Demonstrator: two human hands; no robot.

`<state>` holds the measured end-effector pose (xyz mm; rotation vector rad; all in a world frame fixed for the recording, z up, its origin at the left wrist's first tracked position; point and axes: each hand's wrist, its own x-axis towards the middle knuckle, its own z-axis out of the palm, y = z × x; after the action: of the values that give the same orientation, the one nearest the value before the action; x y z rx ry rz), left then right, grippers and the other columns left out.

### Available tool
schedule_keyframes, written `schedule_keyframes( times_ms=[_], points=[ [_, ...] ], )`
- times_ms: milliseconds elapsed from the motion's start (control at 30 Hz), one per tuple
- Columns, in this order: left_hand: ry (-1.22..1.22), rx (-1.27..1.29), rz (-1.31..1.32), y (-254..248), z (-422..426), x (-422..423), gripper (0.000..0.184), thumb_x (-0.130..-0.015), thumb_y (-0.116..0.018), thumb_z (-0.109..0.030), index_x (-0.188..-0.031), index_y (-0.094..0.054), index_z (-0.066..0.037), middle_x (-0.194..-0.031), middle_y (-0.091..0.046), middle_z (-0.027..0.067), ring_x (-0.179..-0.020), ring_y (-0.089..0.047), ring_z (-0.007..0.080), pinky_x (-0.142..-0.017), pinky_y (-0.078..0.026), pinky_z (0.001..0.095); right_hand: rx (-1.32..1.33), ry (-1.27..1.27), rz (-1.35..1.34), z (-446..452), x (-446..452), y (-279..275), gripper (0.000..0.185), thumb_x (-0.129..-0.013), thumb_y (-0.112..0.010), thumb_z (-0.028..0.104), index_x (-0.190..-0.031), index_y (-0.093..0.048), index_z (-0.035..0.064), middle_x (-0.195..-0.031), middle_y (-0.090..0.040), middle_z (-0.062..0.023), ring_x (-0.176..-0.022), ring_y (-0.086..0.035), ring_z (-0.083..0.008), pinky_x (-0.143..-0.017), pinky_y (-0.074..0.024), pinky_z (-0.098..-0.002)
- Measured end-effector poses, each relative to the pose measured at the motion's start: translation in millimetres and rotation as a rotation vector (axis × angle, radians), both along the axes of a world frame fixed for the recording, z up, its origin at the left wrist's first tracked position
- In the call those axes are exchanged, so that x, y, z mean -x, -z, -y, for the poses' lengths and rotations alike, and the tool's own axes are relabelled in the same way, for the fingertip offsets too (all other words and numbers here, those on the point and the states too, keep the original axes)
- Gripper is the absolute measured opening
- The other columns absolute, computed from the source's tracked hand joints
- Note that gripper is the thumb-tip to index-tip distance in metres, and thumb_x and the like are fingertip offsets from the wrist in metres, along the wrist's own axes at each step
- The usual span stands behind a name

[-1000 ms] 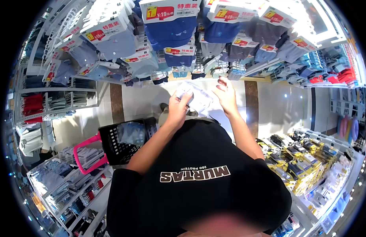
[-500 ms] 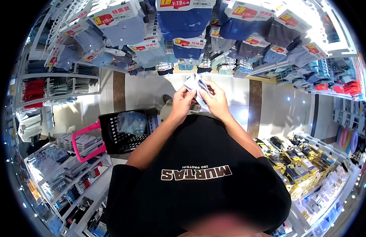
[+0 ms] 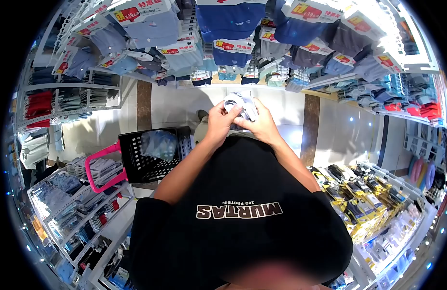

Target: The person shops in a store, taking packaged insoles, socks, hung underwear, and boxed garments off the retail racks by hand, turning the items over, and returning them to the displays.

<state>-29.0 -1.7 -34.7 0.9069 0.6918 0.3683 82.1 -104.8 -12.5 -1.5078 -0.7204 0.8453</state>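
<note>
My left hand is closed on the left side of a pale grey-white folded garment, thumb on top. From the other side, my right hand grips the same garment, with its thumb across the lower edge. The fabric is bunched, and a rounded loop or opening shows near my left fingers. Its exact kind is too small to tell. Both hands are in front of my black shirt, below the hanging racks.
Packaged garments with price cards hang ahead. A black shopping basket with a pink handle stands at left, holding a clear plastic package. Stocked shelves lie lower left; yellow-and-black packages fill a display at right.
The garment has been turned and spread between my hands, so a rounded opening now shows. My right hand has shifted its hold slightly lower. The view has moved a little.
</note>
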Motion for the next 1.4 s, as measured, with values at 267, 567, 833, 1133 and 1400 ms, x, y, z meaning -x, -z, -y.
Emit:
schedule_keyframes(
  times_ms=[267,567,833,1133,1400],
  points=[
    [0.025,0.049,0.020,13.9,5.3,2.1,0.014,-0.095,-0.056,-0.013,-0.104,-0.058,-0.002,-0.090,-0.064,0.0049,-0.078,-0.063,0.0122,-0.073,-0.052,0.0267,0.053,0.230,-0.113,7.7,-12.5,30.1,0.021,-0.085,-0.063,0.008,-0.105,-0.062,-0.0015,-0.088,-0.067,-0.0064,-0.078,-0.060,-0.0110,-0.071,-0.0490,-0.0273],
    [-0.033,0.161,0.055,20.1,4.9,6.1,0.015,-0.094,-0.050,-0.019,-0.103,-0.053,-0.007,-0.092,-0.059,0.0017,-0.087,-0.058,0.0118,-0.082,-0.051,0.0333,0.075,0.211,0.011,5.3,-12.2,19.5,0.024,-0.087,-0.063,0.012,-0.106,-0.061,-0.0012,-0.090,-0.066,-0.0100,-0.077,-0.062,-0.0191,-0.072,-0.0492,-0.0308],
    [-0.109,0.190,-0.146,23.6,5.9,-6.0,0.027,-0.096,-0.059,-0.024,-0.119,-0.054,-0.009,-0.100,-0.062,0.0004,-0.083,-0.061,0.0080,-0.065,-0.047,0.0193,0.158,-0.241,0.547,4.0,3.3,3.4,0.045,-0.084,-0.068,0.022,-0.122,-0.058,0.0000,-0.123,-0.053,-0.0162,-0.117,-0.047,-0.0365,-0.099,-0.0402,-0.0427],
    [-0.037,0.323,0.124,-10.7,-2.9,-26.6,0.033,-0.097,-0.055,-0.016,-0.127,-0.051,-0.001,-0.113,-0.062,0.0074,-0.103,-0.061,0.0169,-0.090,-0.048,0.0320,0.189,0.448,-0.866,25.4,-23.5,72.3,0.046,-0.097,-0.060,0.034,-0.128,-0.054,0.0019,-0.112,-0.065,-0.0098,-0.100,-0.063,-0.0192,-0.087,-0.0491,-0.0298],
    [0.238,0.391,0.241,-33.0,-19.8,-47.3,0.041,-0.093,-0.050,-0.010,-0.132,-0.047,0.002,-0.125,-0.059,0.0115,-0.117,-0.056,0.0231,-0.103,-0.042,0.0398,-0.338,0.359,-0.976,6.6,-57.5,20.1,0.042,-0.094,-0.062,0.014,-0.132,-0.050,0.0009,-0.121,-0.061,-0.0105,-0.111,-0.059,-0.0202,-0.096,-0.0484,-0.0341]
  ],
)
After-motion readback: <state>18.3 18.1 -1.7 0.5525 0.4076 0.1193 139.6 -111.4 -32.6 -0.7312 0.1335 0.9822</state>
